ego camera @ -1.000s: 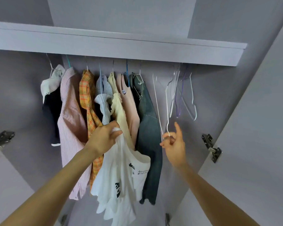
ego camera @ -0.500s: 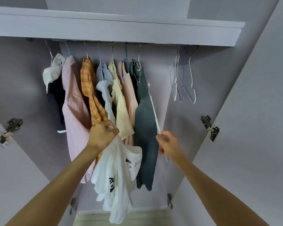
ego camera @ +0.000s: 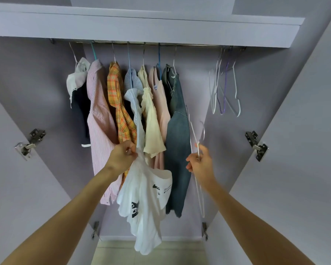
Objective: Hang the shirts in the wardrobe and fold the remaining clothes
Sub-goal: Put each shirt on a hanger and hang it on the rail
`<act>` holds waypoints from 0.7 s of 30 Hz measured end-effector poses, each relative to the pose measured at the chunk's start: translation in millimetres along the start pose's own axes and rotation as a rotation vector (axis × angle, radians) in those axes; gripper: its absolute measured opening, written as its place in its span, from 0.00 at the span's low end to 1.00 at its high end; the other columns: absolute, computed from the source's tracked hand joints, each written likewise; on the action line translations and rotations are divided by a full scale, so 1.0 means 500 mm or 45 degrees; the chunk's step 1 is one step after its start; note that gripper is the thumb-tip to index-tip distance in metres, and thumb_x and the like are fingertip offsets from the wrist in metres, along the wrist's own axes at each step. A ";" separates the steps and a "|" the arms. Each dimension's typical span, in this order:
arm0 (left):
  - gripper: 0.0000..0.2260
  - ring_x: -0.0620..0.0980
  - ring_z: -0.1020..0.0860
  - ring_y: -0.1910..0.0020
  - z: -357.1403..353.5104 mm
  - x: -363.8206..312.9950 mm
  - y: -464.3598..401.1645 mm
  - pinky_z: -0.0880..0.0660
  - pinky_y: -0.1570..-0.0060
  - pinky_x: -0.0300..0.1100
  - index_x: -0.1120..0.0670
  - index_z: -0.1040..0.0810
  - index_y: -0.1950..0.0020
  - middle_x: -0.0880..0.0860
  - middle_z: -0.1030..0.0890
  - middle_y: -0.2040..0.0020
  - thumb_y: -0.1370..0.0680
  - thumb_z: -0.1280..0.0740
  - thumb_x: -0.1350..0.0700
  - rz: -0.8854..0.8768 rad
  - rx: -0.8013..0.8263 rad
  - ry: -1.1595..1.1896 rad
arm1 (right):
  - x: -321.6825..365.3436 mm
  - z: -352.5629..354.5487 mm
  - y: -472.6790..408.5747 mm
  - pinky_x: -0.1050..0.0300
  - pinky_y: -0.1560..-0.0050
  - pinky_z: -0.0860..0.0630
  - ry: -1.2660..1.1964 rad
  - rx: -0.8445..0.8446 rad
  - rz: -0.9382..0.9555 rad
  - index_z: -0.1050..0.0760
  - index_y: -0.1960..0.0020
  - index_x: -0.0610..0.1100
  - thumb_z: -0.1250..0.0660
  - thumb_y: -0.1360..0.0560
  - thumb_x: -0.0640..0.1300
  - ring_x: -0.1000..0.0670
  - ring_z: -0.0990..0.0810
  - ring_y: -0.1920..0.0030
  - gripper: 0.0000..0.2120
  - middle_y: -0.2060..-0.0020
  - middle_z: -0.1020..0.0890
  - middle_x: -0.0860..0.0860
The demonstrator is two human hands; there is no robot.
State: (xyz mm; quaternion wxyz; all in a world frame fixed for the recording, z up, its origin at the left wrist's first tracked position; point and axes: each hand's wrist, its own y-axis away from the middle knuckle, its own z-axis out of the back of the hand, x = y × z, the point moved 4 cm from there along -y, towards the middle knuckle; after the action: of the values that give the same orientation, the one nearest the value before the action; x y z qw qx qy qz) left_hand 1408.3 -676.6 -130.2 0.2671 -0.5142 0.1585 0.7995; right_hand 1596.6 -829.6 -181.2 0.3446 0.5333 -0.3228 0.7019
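Pinching a white shirt (ego camera: pixel 145 197) in the left hand (ego camera: pixel 120 159) and a hanger (ego camera: pixel 196 150) in the right hand (ego camera: pixel 200 166), before the wardrobe; the limp shirt could slip off during threading.

Wardrobe rail (ego camera: pixel 147 42): under the shelf (ego camera: pixel 141 25), at 12 o'clock. Hung garments (ego camera: pixel 122 104): packed along the rail's left and middle stretch. Empty hangers (ego camera: pixel 225 90): bunched at the rail's right end, at 1 o'clock, well apart from the garments. Shirt (ego camera: pixel 145 199): before the garments, under the left hand (ego camera: pixel 120 157). Loose hanger (ego camera: pixel 198 169): in the right hand (ego camera: pixel 201 165), just right of the garments. Door hinges (ego camera: pixel 30 143): at 9 and 3 o'clock.
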 end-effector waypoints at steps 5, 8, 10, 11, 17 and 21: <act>0.14 0.46 0.32 0.64 -0.004 0.005 -0.006 0.31 0.62 0.39 0.54 0.32 0.61 0.51 0.32 0.64 0.22 0.45 0.71 0.188 0.078 0.384 | 0.005 0.011 -0.001 0.62 0.68 0.34 0.031 -0.324 0.044 0.35 0.69 0.46 0.36 0.23 0.45 0.54 0.36 0.72 0.17 0.74 0.34 0.52; 0.13 0.48 0.30 0.64 0.004 0.009 -0.016 0.32 0.63 0.40 0.53 0.30 0.58 0.52 0.29 0.61 0.21 0.45 0.69 0.181 0.060 0.414 | 0.003 0.024 0.020 0.68 0.72 0.36 0.060 -0.480 0.154 0.38 0.68 0.50 0.43 0.19 0.44 0.55 0.35 0.73 0.17 0.75 0.35 0.53; 0.12 0.47 0.30 0.62 0.007 0.013 -0.025 0.31 0.62 0.36 0.53 0.28 0.56 0.51 0.27 0.58 0.21 0.44 0.68 0.112 -0.014 0.294 | 0.005 0.034 0.023 0.71 0.73 0.34 0.063 -0.550 0.128 0.34 0.66 0.46 0.46 0.19 0.42 0.55 0.34 0.73 0.16 0.74 0.33 0.52; 0.11 0.45 0.29 0.62 0.005 0.013 -0.029 0.30 0.63 0.32 0.54 0.27 0.55 0.49 0.27 0.58 0.21 0.44 0.68 0.072 -0.055 0.218 | 0.009 0.038 0.025 0.73 0.73 0.35 0.031 -0.562 0.116 0.32 0.63 0.43 0.46 0.19 0.41 0.55 0.34 0.72 0.15 0.74 0.33 0.51; 0.10 0.49 0.27 0.51 -0.039 0.028 -0.040 0.30 0.62 0.28 0.59 0.24 0.48 0.52 0.25 0.50 0.22 0.42 0.69 -0.036 -0.080 -0.032 | 0.039 0.066 0.054 0.74 0.72 0.35 -0.350 -0.648 0.070 0.32 0.61 0.41 0.47 0.18 0.40 0.59 0.33 0.73 0.14 0.72 0.33 0.51; 0.08 0.53 0.26 0.45 -0.069 0.029 -0.028 0.30 0.46 0.40 0.60 0.24 0.46 0.56 0.23 0.46 0.22 0.39 0.68 -0.092 0.033 -0.137 | 0.049 0.070 0.054 0.69 0.75 0.40 -0.787 -0.554 -0.074 0.41 0.69 0.45 0.48 0.19 0.39 0.60 0.39 0.79 0.20 0.80 0.38 0.57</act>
State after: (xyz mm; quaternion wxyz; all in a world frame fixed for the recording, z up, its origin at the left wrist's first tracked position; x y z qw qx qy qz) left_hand 1437.5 -679.6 -157.5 0.3106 -0.4723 0.1357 0.8137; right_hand 1587.9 -870.2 -152.2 0.3559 0.6431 -0.5378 0.4129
